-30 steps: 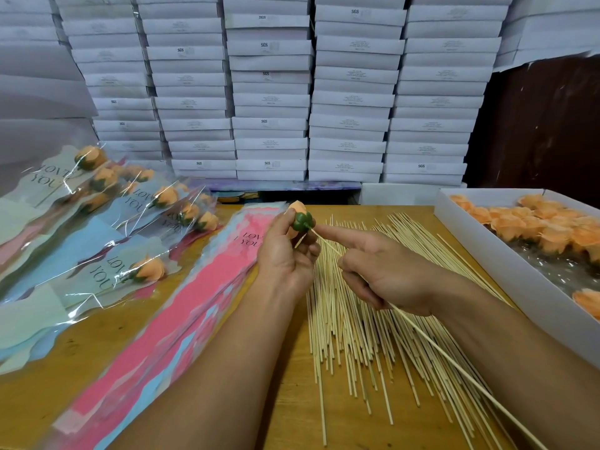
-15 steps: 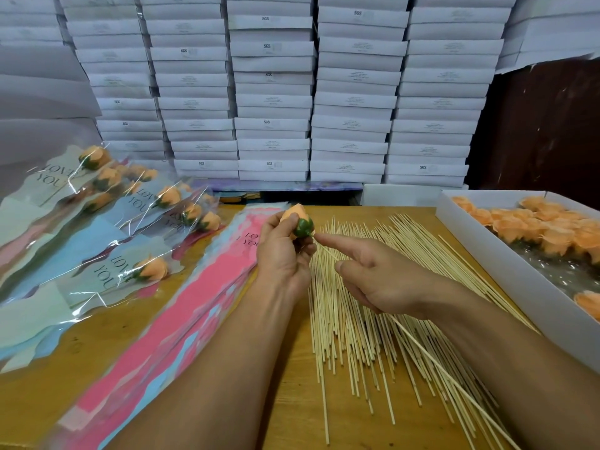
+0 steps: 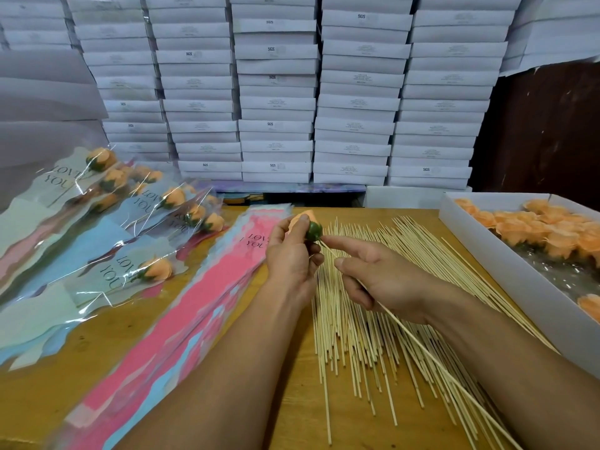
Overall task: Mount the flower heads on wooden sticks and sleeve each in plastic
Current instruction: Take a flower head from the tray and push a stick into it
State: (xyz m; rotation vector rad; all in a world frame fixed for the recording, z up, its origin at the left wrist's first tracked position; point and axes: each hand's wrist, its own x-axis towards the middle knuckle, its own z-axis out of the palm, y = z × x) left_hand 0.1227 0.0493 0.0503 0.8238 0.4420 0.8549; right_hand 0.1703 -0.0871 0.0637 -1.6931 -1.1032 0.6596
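Item: flower head [image 3: 306, 226], peach petals over a green base. Held above the tabletop [image 3: 181, 352] in the left hand [image 3: 292, 258], grip clamped on it with thumb and curled fingers.

Item: wooden stick [image 3: 422, 345]. Its tip meets the green base just right of the left grip; the shaft runs back under the right hand [image 3: 383, 280], whose grip is clamped on it, forefinger stretched along the stick toward the flower.

Item: loose sticks [image 3: 354, 319], a fanned heap directly beneath both grips.

Item: plastic sleeves [image 3: 181, 306], a pink and blue stack printed "LOVE YOU", just left of the left grip.

Item: sleeved flowers [image 3: 97, 228], finished pieces piled further left of that stack.

Item: white tray [image 3: 506, 254], well right of the right grip, holding more peach flower heads [image 3: 545, 232].

Item: stacked white boxes [image 3: 276, 92], a wall of them beyond both grips.
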